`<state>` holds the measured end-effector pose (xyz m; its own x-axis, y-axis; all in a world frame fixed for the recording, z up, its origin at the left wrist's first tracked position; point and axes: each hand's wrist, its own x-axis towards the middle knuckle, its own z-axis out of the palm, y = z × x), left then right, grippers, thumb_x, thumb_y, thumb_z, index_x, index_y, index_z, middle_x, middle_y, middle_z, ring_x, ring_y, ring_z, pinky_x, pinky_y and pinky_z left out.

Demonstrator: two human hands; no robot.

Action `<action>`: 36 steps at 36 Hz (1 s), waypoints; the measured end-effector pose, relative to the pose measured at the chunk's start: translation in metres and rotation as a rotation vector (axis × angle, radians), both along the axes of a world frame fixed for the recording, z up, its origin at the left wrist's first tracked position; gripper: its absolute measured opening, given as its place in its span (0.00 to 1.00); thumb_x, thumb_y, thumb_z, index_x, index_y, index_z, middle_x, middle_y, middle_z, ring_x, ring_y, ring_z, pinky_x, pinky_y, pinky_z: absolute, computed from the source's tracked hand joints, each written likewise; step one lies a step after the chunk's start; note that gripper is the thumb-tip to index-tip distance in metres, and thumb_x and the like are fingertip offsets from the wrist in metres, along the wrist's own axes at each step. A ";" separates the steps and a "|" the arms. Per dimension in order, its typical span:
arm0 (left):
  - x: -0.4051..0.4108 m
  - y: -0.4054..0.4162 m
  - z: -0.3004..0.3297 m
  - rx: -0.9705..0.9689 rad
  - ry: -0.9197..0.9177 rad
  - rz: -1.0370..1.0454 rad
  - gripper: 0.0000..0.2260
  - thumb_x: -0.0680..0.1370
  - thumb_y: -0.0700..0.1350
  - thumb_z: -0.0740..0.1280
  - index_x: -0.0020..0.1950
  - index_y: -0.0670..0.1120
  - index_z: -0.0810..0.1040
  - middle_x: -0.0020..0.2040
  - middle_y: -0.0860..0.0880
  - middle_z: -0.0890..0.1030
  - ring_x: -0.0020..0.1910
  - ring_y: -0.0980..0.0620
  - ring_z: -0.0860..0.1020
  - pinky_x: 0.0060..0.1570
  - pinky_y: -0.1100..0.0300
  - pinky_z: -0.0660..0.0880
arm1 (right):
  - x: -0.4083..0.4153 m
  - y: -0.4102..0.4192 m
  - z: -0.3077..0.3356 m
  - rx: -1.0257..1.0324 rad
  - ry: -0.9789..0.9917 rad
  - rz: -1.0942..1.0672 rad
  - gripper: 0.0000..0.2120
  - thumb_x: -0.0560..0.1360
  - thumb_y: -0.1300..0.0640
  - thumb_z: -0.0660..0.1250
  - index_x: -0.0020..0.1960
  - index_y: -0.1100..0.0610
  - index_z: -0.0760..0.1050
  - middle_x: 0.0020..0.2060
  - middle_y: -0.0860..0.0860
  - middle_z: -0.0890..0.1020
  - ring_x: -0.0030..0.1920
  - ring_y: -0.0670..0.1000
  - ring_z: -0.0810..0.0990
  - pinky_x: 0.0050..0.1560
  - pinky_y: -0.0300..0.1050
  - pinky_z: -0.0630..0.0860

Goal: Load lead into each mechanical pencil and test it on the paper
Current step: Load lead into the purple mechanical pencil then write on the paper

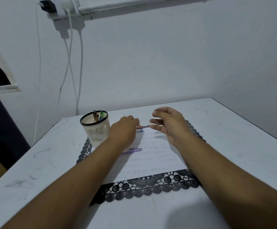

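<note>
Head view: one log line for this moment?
left hand: grips pencil | right hand: pinching, lead too thin to see | purple pencil: on paper

Dim, cool bluish light falls evenly; soft shadows lie under both forearms on the surface (217,123). Wide-angle bending curves the edges, and the whole picture is slightly soft.

Two bare forearms and hands

The left hand (123,129) and right hand (169,124) wear no sleeves, gloves or watch; any rings seem absent, though the fingers are too blurred to be sure.
</note>
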<state>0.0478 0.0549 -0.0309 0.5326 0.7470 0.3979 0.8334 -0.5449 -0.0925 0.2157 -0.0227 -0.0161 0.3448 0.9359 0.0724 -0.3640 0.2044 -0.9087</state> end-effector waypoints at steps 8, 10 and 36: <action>-0.051 -0.039 0.012 -0.312 -0.111 -0.244 0.05 0.82 0.54 0.68 0.56 0.57 0.80 0.52 0.61 0.79 0.50 0.62 0.76 0.51 0.60 0.77 | -0.002 0.002 -0.008 -0.017 -0.136 -0.016 0.05 0.81 0.66 0.69 0.56 0.63 0.78 0.44 0.56 0.83 0.37 0.54 0.86 0.41 0.50 0.86; -0.061 -0.044 0.007 -0.338 -0.117 -0.230 0.07 0.80 0.57 0.69 0.57 0.59 0.80 0.53 0.63 0.78 0.52 0.63 0.75 0.51 0.61 0.76 | -0.006 0.003 -0.009 -0.027 -0.183 -0.021 0.05 0.81 0.65 0.69 0.56 0.62 0.79 0.44 0.56 0.84 0.37 0.54 0.86 0.41 0.50 0.86; -0.073 -0.037 -0.017 -0.410 -0.219 -0.144 0.05 0.80 0.47 0.71 0.55 0.53 0.83 0.45 0.60 0.79 0.45 0.61 0.77 0.41 0.65 0.71 | -0.024 0.000 -0.022 -0.027 -0.317 0.005 0.03 0.79 0.66 0.70 0.52 0.62 0.79 0.42 0.57 0.84 0.38 0.57 0.84 0.40 0.53 0.84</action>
